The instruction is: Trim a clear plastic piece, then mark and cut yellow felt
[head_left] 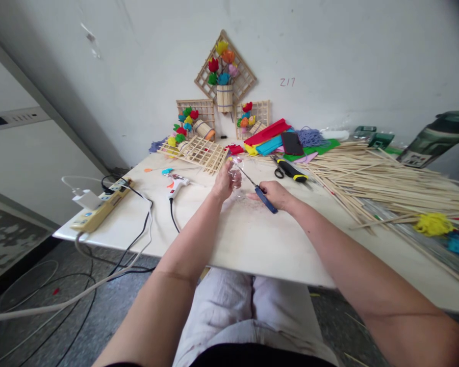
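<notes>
My left hand is closed on a piece of clear crinkled plastic above the middle of the table. Held in my right hand is a pair of scissors with dark blue handles. Its blades point up and left, with their tips close to the plastic and my left fingers. Left of my hands a white hot glue gun lies on the table. Beyond them, a lattice panel of thin sticks lies tilted with bright paper flowers near it.
Pliers with black and yellow handles lie to the right, near a phone and coloured paper. Many thin wooden sticks cover the right side, beside a bottle. A power strip with cords sits at the left edge.
</notes>
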The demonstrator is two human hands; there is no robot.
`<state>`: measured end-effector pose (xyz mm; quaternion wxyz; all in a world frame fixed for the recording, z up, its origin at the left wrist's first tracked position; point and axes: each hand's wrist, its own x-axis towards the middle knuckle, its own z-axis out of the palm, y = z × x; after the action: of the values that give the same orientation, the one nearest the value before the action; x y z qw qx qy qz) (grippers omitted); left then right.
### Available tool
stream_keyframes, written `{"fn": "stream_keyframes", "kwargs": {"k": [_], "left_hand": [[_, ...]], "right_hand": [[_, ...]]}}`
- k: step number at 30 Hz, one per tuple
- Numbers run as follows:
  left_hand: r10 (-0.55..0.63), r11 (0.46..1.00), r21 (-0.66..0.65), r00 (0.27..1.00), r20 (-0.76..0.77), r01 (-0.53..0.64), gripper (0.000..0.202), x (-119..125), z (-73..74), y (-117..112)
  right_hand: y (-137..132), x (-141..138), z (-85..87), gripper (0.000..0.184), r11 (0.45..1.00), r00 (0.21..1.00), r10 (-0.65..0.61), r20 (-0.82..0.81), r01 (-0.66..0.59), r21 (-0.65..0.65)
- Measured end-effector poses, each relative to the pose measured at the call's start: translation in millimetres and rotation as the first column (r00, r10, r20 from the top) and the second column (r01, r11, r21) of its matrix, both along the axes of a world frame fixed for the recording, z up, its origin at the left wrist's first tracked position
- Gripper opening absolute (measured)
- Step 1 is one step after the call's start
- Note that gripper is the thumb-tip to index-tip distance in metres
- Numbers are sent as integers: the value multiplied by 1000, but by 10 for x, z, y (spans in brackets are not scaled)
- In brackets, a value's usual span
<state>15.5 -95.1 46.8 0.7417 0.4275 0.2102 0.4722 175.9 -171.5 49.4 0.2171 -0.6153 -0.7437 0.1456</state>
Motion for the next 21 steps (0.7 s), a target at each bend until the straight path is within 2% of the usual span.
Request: {"fn": "stream_keyframes", "kwargs": {"k": [3, 6, 14, 21], "left_hand": [[-51, 997, -56, 999, -9, 50, 31, 3, -3, -13], [-79, 993, -90, 997, -18, 77, 32, 4, 11, -36], [-139, 988, -70, 990, -30, 136, 33, -12, 0, -39], [-77, 995, -71, 995, -58, 73, 32, -4, 17, -37]], "right_hand": [[-17, 19, 23, 46, 997, 982, -64, 178, 55, 51], [-27, 22, 36, 44, 995, 959, -92, 267, 77, 65], [-44, 37, 65, 45, 997, 949, -77, 305, 66, 47], [-52, 81, 109, 44, 999, 954, -44, 296, 38, 28]]}}
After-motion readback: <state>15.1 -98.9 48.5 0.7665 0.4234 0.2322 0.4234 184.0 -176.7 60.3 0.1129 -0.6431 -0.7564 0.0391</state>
